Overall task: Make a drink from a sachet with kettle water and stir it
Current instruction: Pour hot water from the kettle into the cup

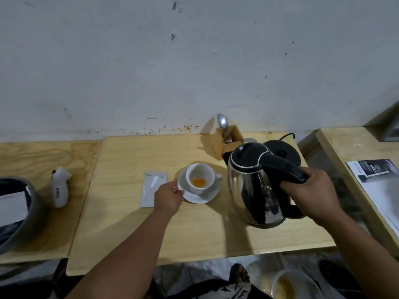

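A white cup (200, 175) with orange powder in its bottom stands on a white saucer (198, 198) at the middle of the wooden table (129, 223). My left hand (168, 197) grips the saucer's left rim. A white sachet (152, 188) lies flat just left of the saucer, partly under my hand. My right hand (311, 195) is closed around the black handle of a steel kettle (252, 184), held upright off its base, right of the cup. A spoon (223, 123) stands in a wooden holder (226, 143) behind the kettle.
The kettle's black base (285, 151) with its cord sits at the back right. A white bottle-like object (60, 186) and a grey container (19, 212) are on the left table. Printed paper (380, 182) lies on the right table. A bowl (289, 285) is on the floor.
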